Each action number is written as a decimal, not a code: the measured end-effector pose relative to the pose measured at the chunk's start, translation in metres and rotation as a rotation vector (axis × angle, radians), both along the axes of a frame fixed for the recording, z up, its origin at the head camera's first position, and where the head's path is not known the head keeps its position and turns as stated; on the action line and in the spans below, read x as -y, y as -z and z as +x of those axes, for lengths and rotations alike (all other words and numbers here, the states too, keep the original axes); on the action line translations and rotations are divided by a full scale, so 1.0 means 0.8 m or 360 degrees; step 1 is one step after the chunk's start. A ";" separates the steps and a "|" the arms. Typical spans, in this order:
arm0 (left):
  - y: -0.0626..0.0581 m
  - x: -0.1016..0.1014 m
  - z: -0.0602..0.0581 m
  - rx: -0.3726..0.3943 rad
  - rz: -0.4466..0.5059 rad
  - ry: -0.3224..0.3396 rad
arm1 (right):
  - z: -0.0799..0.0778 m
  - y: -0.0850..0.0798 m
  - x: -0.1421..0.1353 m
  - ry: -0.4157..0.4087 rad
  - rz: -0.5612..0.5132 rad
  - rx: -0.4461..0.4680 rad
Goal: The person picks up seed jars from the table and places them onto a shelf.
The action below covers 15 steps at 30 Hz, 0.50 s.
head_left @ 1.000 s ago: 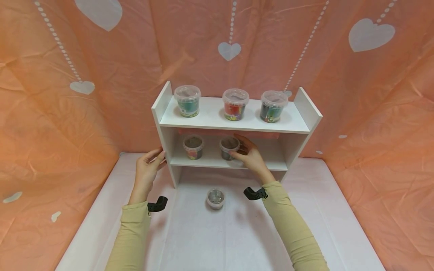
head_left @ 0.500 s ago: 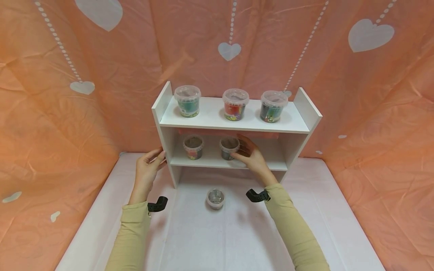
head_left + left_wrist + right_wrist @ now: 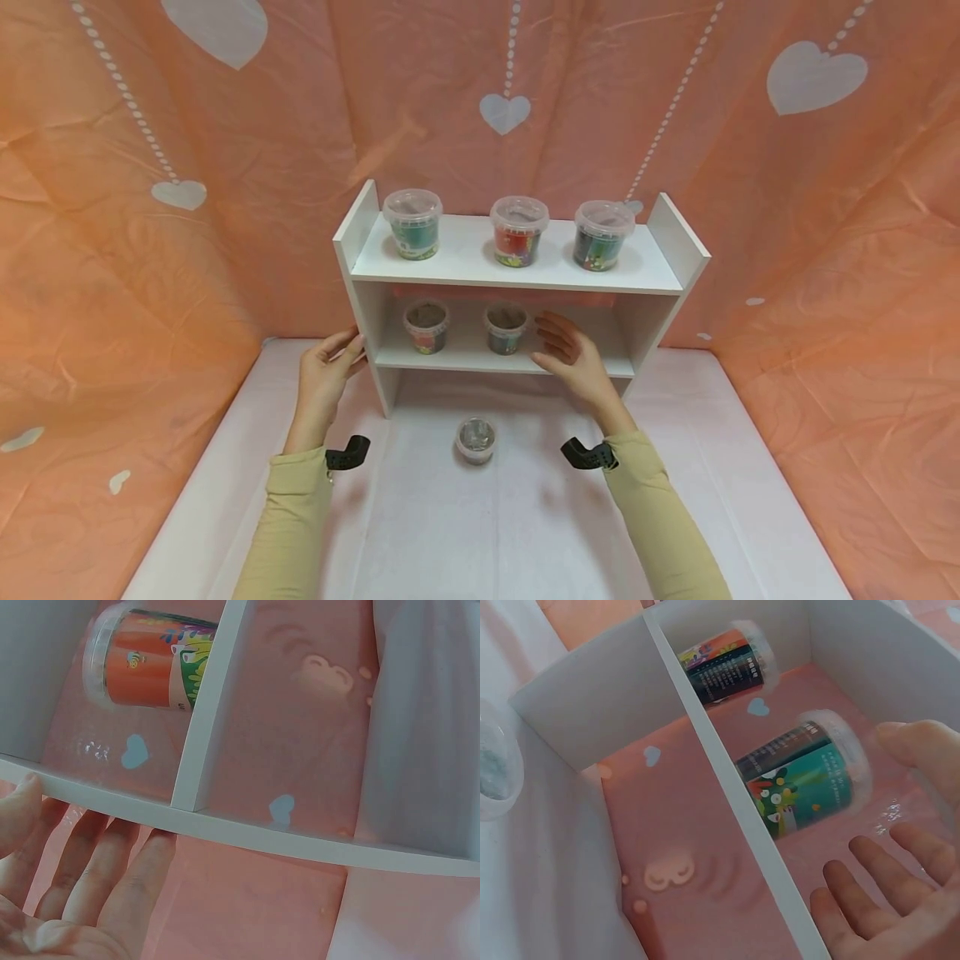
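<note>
On the middle shelf of the white shelf unit (image 3: 483, 285) stand two clear plastic tubs. The left one (image 3: 429, 340) has a red and orange label; the right one (image 3: 503, 342) shows green and black in the right wrist view. My right hand (image 3: 579, 365) is just right of the right tub, apart from it, thumb and fingers spread with nothing between them. At the unit's left side panel (image 3: 120, 802), my left hand (image 3: 324, 383) rests with extended fingers and thumb against the panel's outer side.
Three lidded tubs stand on the top board: a green one (image 3: 412, 229), a red one (image 3: 517, 235) and a dark green one (image 3: 600, 240). Another small tub (image 3: 476, 442) is on the white tabletop (image 3: 480, 533) in front. An orange cloth (image 3: 435, 100) hangs behind.
My right hand has let go of the right tub on the middle shelf and drawn back to the right. The tub stays in place. My left hand has kept its place.
</note>
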<state>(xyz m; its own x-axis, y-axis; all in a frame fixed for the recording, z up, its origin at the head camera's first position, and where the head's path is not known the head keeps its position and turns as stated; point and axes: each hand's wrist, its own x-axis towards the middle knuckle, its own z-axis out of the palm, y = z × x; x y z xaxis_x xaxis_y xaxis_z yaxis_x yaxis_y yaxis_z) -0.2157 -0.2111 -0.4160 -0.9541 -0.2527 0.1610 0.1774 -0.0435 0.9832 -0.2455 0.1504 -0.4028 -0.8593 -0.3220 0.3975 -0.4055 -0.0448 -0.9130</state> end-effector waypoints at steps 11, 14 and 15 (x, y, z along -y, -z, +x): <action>-0.001 -0.001 0.000 -0.0004 0.0038 -0.0013 | 0.018 0.026 -0.022 -0.0099 -0.0054 -0.0028; -0.001 -0.001 -0.001 -0.0010 0.0060 -0.0010 | 0.025 0.030 -0.026 -0.0155 -0.0046 -0.0068; 0.000 -0.001 -0.001 -0.0013 0.0063 -0.0009 | 0.027 0.031 -0.027 -0.0172 -0.0037 -0.0085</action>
